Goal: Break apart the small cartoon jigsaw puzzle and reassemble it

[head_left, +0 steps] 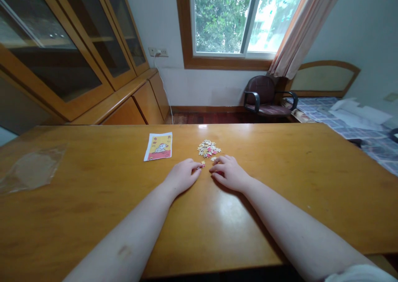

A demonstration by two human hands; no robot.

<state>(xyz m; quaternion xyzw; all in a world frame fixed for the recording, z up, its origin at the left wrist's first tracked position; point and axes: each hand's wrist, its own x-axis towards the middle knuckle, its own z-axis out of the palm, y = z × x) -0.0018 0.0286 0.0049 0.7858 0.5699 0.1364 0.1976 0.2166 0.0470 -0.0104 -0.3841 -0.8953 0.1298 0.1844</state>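
A small heap of jigsaw pieces [208,148] lies on the wooden table [280,182], just beyond both hands. My left hand [182,176] rests on the table with its fingers curled, the fingertips pinching a small puzzle piece [202,164]. My right hand [228,172] lies beside it, fingers bent and pressed to the table over a reddish piece. A yellow and red picture card [158,146] lies to the left of the heap.
A crumpled clear plastic bag [29,168] lies at the table's left end. Wooden cabinets with glass doors [68,54] stand at the left. Beyond the table are a dark armchair [267,97], a window, and a bed [351,120] at the right.
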